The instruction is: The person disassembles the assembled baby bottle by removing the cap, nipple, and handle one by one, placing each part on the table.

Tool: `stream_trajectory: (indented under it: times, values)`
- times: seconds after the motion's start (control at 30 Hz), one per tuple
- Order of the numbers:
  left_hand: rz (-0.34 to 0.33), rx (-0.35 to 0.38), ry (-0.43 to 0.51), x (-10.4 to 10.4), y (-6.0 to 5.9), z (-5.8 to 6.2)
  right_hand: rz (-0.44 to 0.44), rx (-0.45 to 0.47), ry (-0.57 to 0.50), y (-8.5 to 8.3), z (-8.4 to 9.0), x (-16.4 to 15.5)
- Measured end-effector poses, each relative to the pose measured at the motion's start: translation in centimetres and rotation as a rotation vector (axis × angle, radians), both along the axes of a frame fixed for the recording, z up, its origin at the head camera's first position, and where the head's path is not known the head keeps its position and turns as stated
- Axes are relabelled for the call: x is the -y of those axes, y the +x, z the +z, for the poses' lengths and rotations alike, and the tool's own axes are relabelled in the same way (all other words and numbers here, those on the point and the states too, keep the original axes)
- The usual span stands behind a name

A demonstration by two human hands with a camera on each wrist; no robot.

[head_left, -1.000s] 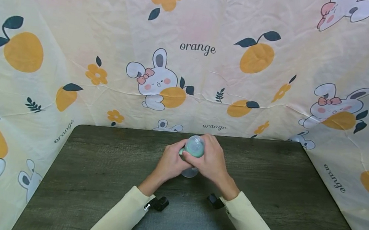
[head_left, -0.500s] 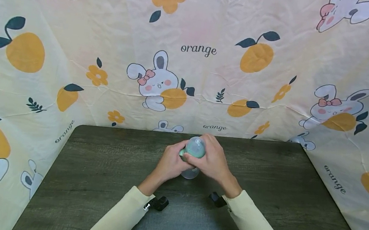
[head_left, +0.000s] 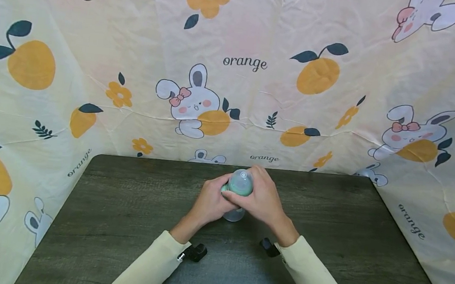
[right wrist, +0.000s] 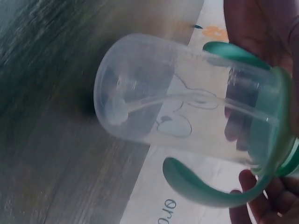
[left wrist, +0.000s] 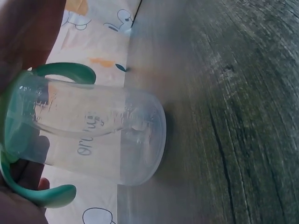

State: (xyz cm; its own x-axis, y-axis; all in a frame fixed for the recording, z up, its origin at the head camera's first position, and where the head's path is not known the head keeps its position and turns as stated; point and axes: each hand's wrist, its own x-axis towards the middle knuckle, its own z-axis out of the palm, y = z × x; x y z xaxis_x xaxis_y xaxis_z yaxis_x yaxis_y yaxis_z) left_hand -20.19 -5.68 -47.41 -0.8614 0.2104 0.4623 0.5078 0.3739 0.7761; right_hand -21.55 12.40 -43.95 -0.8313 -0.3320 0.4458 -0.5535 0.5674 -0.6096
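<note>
Head view shows my left hand and right hand with fingers clamped on the clear cup, standing on the surface between them; it seems light, smooth, best held by its green handles.

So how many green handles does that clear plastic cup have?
2. On the clear plastic cup, one curved green handle sits on the upper side in the right wrist view and the other green handle on the lower side. Both hands cover them in the head view.
</note>
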Motion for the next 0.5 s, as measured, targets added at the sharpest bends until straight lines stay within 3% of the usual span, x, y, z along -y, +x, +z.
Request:
stream_trajectory:
  times: [0.17,0.3,0.5]
  values:
    - [0.026,0.060,-0.010,-0.3,0.3,0.0,-0.103,0.022,-0.017,0.4,-0.2,0.7]
    - [0.057,0.106,-0.040,-0.5,0.3,0.0,-0.150,-0.010,-0.018,0.6,-0.3,1.1]
    - [0.083,0.062,-0.072,-0.6,0.3,-0.2,-0.147,-0.101,-0.044,0.6,-0.5,1.3]
